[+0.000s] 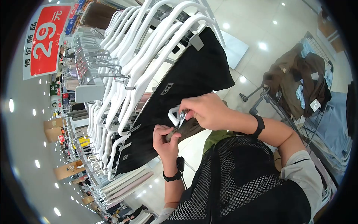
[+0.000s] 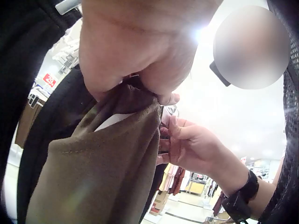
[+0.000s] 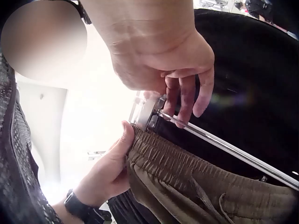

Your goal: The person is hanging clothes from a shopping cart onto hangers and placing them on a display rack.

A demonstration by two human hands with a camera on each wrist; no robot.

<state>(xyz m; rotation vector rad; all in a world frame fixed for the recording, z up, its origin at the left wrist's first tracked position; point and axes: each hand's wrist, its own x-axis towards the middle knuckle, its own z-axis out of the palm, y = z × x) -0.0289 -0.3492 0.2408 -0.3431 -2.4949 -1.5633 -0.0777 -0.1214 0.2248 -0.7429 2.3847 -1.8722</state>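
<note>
Olive-brown trousers (image 3: 177, 182) with a gathered elastic waistband and a drawstring hang between my hands. My left hand (image 1: 166, 143) grips one end of the waistband, thumb on the near side in the right wrist view. At that same end, my right hand (image 1: 207, 110) pinches the clip (image 3: 152, 112) of a clip hanger. The hanger's metal bar (image 3: 233, 147) runs along above the waistband, and a white part of the hanger (image 1: 172, 115) shows between the hands in the head view. The trousers' lower part is mostly hidden behind my right arm and body.
Black trousers (image 1: 186, 71) hang on the rack just beyond my hands, beside several white hangers (image 1: 130, 67). A red and white sale sign (image 1: 45, 39) stands at upper left. On the right is a wire cart (image 1: 311, 130) piled with brown and blue clothes.
</note>
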